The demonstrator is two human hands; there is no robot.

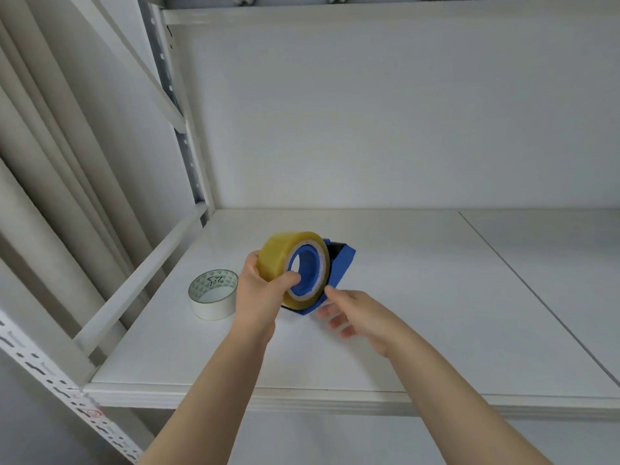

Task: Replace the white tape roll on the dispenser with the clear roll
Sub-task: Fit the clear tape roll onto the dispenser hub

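Observation:
The clear, yellowish tape roll (280, 256) sits around the blue hub of the blue dispenser (342, 261), which is tilted on the white shelf. My left hand (260, 293) grips the roll from its left side, thumb on the inner rim. My right hand (349, 312) is just right of the dispenser's lower end, fingers apart, holding nothing; whether it touches the dispenser I cannot tell. The white tape roll (213, 294) lies flat on the shelf to the left, apart from the dispenser, with triangle print and writing inside its core.
The white shelf board (436, 313) has a seam running diagonally on the right. A slanted white brace (141, 280) and perforated metal upright (50, 374) border the left side. Beige curtain hangs beyond. Another shelf lies overhead.

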